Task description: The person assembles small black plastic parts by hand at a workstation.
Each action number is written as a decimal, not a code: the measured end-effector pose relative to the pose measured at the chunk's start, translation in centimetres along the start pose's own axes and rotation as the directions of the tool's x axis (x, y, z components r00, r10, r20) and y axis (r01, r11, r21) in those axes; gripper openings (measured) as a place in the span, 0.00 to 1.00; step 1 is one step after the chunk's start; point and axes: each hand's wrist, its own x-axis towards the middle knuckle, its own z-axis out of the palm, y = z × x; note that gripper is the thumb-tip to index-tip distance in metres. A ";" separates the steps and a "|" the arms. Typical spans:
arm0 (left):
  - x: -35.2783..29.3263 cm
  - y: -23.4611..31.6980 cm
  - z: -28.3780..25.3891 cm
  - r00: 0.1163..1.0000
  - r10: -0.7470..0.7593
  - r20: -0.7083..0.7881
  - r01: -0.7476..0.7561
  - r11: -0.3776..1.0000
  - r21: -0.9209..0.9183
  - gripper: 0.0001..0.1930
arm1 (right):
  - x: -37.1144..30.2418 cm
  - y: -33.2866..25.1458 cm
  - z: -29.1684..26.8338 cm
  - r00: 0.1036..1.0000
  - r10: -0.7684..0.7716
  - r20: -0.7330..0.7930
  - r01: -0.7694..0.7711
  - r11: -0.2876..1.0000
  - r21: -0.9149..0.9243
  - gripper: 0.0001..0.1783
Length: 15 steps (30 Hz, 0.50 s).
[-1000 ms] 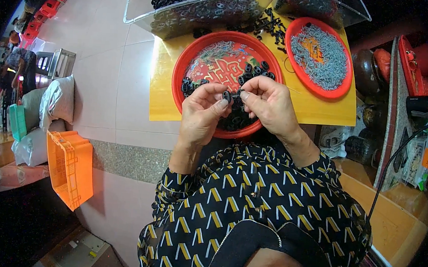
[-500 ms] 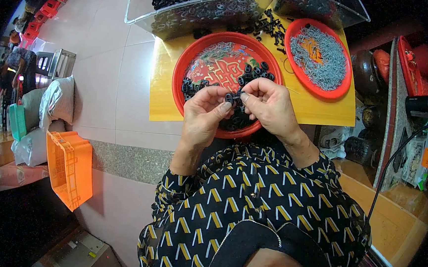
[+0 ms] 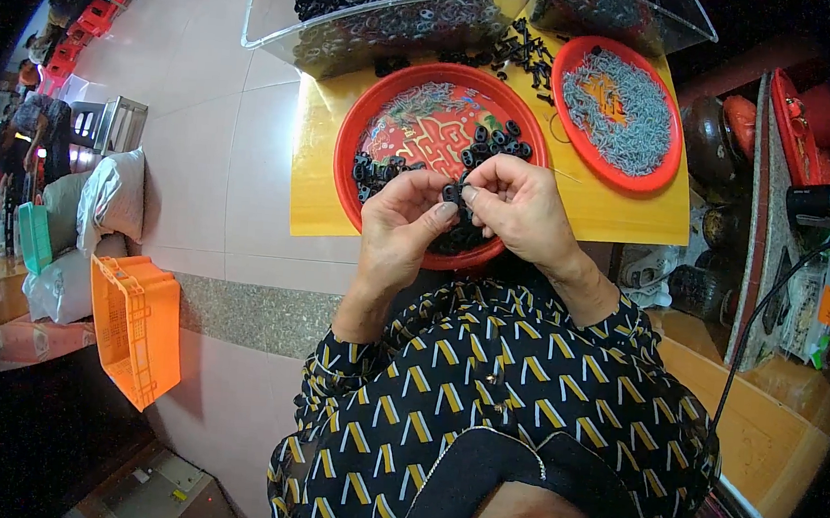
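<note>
Over a red round tray (image 3: 352,110), my left hand (image 3: 400,221) pinches a small black plastic part with holes (image 3: 451,194) between thumb and fingertips. Right beside it, my right hand (image 3: 526,209) is closed in a pinch at the same part. A small dark piece shows at the right fingertips, too little of it visible to name. Similar black parts (image 3: 513,129) lie heaped in the tray, at its right, left and near sides. Small grey screws (image 3: 426,99) are spread along its far side.
A second red tray (image 3: 673,162) full of grey screws stands at the right on the yellow table (image 3: 318,204). Clear bins (image 3: 393,22) of black parts stand behind, with loose black pieces (image 3: 530,55) between. An orange crate (image 3: 154,337) is on the floor at left.
My left hand has shifted slightly right, and the fingertips of both hands have come closer together. The black part has turned a little and moved right with the left hand.
</note>
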 end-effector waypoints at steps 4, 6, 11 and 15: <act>0.0 0.0 0.3 1.000 0.013 0.008 -0.013 1.000 -0.014 0.11 | 0.1 0.0 0.1 1.000 0.027 0.016 -0.027 0.999 0.034 0.05; -0.1 0.1 0.2 1.000 -0.002 0.005 0.002 1.000 -0.012 0.11 | 0.1 -0.1 0.1 0.999 0.042 0.026 -0.045 0.993 0.107 0.06; -0.2 0.3 0.3 1.000 0.002 0.001 -0.002 1.000 0.000 0.11 | 0.3 0.0 -0.7 0.989 0.057 0.136 -0.091 0.961 0.261 0.06; -0.3 -0.1 0.1 1.000 0.021 0.022 -0.021 1.000 0.020 0.10 | 0.7 0.8 -1.7 0.968 0.033 0.248 -0.104 0.954 0.279 0.08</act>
